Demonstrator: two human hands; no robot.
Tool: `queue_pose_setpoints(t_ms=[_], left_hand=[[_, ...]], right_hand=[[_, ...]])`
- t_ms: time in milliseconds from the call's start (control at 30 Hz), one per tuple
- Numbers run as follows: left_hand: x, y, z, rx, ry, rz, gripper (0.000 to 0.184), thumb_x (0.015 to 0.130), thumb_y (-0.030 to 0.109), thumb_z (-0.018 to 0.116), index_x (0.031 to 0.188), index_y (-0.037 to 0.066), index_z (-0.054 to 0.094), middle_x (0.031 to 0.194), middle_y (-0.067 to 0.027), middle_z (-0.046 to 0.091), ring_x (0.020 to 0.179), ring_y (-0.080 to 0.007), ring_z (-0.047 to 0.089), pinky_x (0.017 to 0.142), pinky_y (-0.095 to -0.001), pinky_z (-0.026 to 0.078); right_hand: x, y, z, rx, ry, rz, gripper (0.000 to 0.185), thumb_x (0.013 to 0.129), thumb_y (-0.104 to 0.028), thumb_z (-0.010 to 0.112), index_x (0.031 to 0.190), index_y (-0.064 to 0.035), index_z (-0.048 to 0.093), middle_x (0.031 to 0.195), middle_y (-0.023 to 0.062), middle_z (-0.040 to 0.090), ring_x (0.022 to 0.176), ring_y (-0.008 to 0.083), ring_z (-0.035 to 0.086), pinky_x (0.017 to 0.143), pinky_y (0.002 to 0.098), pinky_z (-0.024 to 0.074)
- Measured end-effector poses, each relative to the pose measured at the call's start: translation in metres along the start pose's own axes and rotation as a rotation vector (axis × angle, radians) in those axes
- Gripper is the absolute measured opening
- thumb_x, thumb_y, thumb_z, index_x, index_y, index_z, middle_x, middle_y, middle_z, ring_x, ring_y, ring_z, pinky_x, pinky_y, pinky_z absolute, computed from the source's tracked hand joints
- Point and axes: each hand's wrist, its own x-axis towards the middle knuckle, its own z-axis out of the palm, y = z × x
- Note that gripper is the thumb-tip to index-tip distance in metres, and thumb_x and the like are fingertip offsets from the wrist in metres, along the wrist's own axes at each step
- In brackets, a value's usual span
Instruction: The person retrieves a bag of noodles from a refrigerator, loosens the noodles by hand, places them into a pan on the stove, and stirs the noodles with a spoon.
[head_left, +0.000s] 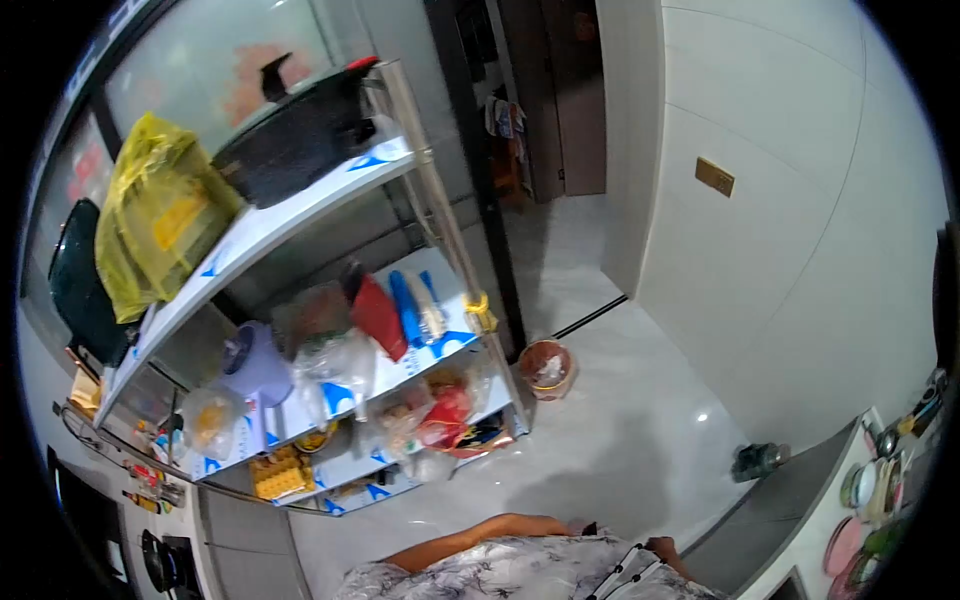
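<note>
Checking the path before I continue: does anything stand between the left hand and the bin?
Nothing visible does: only floor shows between the left hand and the bin. The rack comes down close to the bin's left, beside that line.

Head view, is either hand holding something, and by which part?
That can't be told: the left hand and right hand show too small and unclear.

glossy pale floor tiles [640, 395]; thin yellow plastic bag [160, 215].
</note>
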Motion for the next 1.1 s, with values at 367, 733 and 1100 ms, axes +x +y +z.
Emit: queue_pose_setpoints(t_ms=[367, 733, 1100], left_hand=[[0.156, 0.073, -0.181, 0.133, -0.230, 0.096, 0.039, 0.089, 0.029, 0.046, 0.108, -0.003, 0.056, 0.102, -0.0074, 0.061, 0.092, -0.0150, 0.050, 0.084, -0.0320, 0.037], [0.249, 0.176, -0.443, 0.269, -0.247, 0.286, 0.029, 0.082, 0.019, 0.059, 0.100, -0.004, 0.059, 0.088, -0.0071, 0.065, 0.077, -0.0117, 0.051, 0.069, -0.0320, 0.043], [0.272, 0.237, -0.682, 0.196, 0.174, 0.213, 0.020, 0.078, 0.013, 0.062, 0.094, 0.001, 0.061, 0.083, -0.0019, 0.064, 0.076, -0.0089, 0.050, 0.067, -0.0301, 0.043]], right_hand=[[0.217, 0.016, -0.208, 1.719, 0.366, 0.564, 0.015, 0.081, -0.010, 0.056, 0.090, 0.0023, 0.054, 0.075, 0.0175, 0.060, 0.068, 0.0310, 0.062, 0.063, 0.0442, 0.0550], [0.273, 0.166, -0.341, 1.284, 0.411, 0.761, 0.017, 0.080, -0.014, 0.057, 0.088, 0.0012, 0.056, 0.078, 0.0172, 0.063, 0.066, 0.0285, 0.062, 0.059, 0.0376, 0.0548], [0.542, 0.264, -0.557, 0.930, 0.168, 0.514, 0.015, 0.081, -0.012, 0.056, 0.089, -0.0002, 0.059, 0.080, 0.0166, 0.063, 0.072, 0.0294, 0.063, 0.063, 0.0367, 0.0544]])
